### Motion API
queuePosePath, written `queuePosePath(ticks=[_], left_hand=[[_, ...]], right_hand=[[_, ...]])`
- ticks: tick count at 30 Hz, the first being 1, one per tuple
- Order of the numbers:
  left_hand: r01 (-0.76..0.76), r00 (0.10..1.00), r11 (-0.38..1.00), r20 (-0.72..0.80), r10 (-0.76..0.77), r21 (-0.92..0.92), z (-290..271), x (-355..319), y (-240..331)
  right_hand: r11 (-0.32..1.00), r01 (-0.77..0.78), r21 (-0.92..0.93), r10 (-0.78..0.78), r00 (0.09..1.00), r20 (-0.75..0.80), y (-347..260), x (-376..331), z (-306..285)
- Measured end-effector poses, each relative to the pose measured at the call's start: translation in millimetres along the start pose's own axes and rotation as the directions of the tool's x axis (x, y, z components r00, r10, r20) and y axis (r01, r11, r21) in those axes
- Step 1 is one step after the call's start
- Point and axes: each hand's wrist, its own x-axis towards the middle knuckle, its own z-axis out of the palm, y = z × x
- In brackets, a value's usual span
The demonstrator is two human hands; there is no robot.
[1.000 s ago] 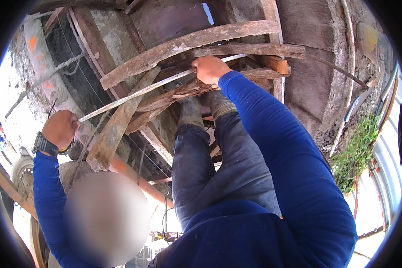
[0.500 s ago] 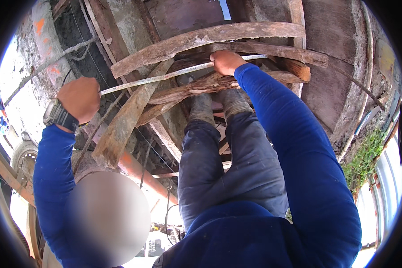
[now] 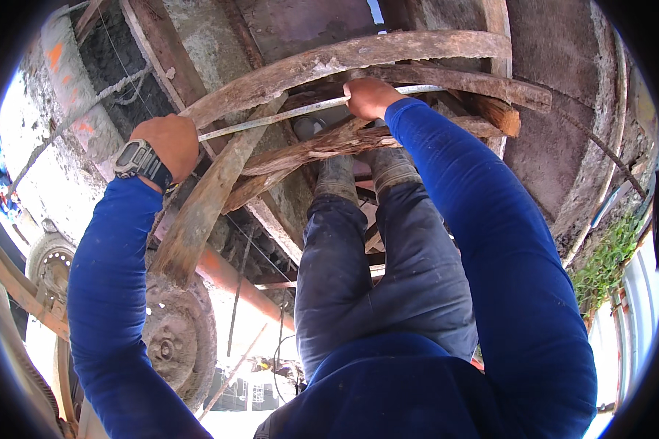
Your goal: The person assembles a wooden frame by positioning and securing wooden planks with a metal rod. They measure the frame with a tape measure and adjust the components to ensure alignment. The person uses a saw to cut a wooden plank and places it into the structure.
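Note:
My left hand [image 3: 167, 148], with a watch at its wrist, is closed around the left end of a thin pale strip that looks like a measuring tape [image 3: 271, 117]. My right hand [image 3: 370, 99] pinches the same strip farther right, and a length of it runs on past my fingers. The strip lies across a slanted plank [image 3: 216, 186]. Just beyond it is a long wooden board [image 3: 344, 55], whose left end comes close to my left hand. Beneath my right hand is a rough, split timber [image 3: 307, 152].
My boots [image 3: 337, 175] are among the timbers. An orange-marked pipe [image 3: 238, 282] slants down on the left, near a round, wheel-like disc [image 3: 170, 347]. A rope [image 3: 88, 106] crosses the upper left. Green plants [image 3: 606, 260] grow at the right beside corrugated sheeting [image 3: 641, 307].
My left hand has moved right and slightly up, closer to my right hand, which keeps its grip on the strip. The view has shifted a little, and the wheel-like disc shows at lower left.

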Motion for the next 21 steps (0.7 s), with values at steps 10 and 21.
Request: queuePosePath(ticks=[10,21], left_hand=[[0.026,0.997,0.999,0.076,-0.029,0.037,-3.6,17.1,13.3],[-0.120,0.990,0.986,0.089,0.110,0.119,-15.6,30.9,24.8]], right_hand=[[0.999,0.025,0.047,-0.022,0.998,-0.065,9.1,8.3,9.6],[0.997,0.004,0.079,0.000,0.999,-0.049,0.5,3.0,0.2]])
